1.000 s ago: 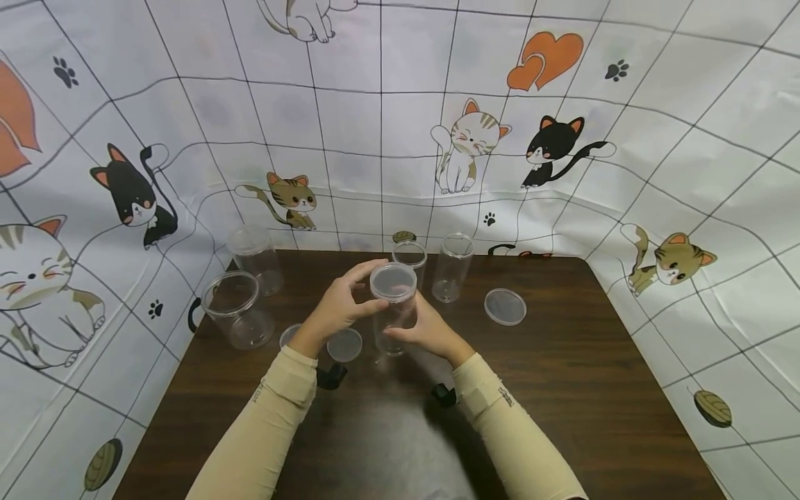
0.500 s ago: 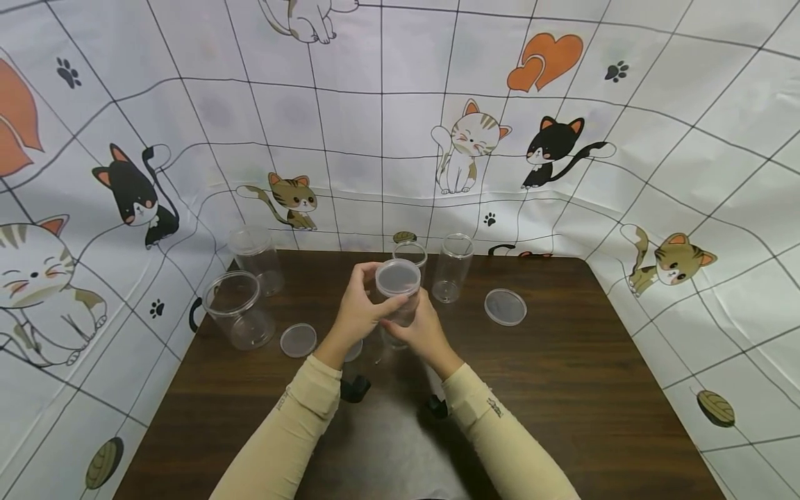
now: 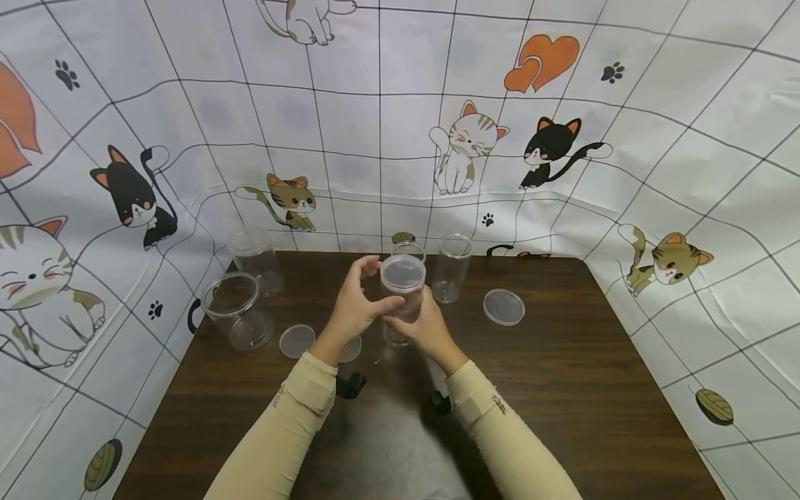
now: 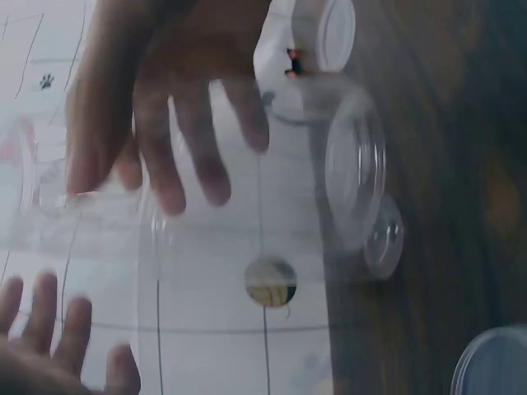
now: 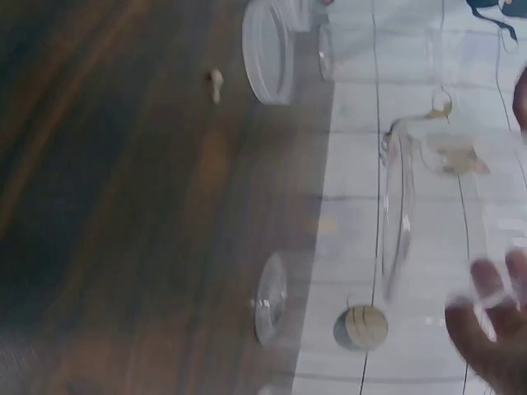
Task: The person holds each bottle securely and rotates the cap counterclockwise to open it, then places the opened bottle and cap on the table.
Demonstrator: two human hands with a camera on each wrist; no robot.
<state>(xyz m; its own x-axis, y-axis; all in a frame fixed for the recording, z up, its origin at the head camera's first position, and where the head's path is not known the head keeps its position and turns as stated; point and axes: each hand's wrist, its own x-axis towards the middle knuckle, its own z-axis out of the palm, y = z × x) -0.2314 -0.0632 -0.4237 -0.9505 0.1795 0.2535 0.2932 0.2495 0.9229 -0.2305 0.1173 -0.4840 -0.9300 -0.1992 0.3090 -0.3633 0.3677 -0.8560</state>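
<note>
Near the middle of the head view, a clear lidded jar (image 3: 405,283) is grasped by the left hand (image 3: 355,310) and the right hand (image 3: 431,326). On the dark table (image 3: 562,389), a wide jar (image 3: 240,316) is seen at left and a loose lid (image 3: 504,307) right of centre.

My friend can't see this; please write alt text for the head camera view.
A person's left hand and right hand grip a clear jar with a lid on top, at a dark wooden table. Four more clear jars and three loose lids rest on the table; behind is a cat-patterned white covering.
</note>
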